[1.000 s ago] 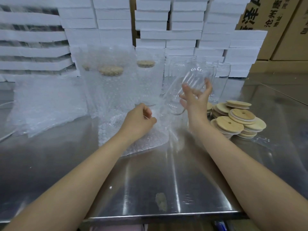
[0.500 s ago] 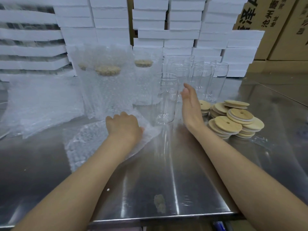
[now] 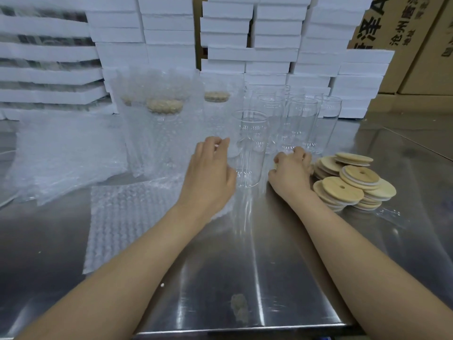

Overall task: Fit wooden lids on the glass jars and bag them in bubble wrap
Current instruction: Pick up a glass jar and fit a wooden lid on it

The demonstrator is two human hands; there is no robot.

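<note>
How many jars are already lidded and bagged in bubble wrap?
3: the nearest bagged jar, another partly hidden behind it to the left, and a third to the right, beside the bare jars. Others may be hidden behind.

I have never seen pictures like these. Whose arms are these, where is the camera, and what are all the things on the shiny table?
There is no machine here: these are a person's two bare arms. All the pictures come from one camera worn on the person's head, looking forward and down.

On the steel table one empty glass jar stands in front, without a lid, and more empty jars stand behind it. To the right lies a pile of wooden lids. To the left, a flat piece of bubble wrap lies on the table, and behind it stand bagged jars with lids on. White boxes are stacked at the back.

The left hand is beside the front jar, fingers loose, holding nothing. The right hand curls at the edge of the lid pile; whether it grips a lid is hidden.
</note>
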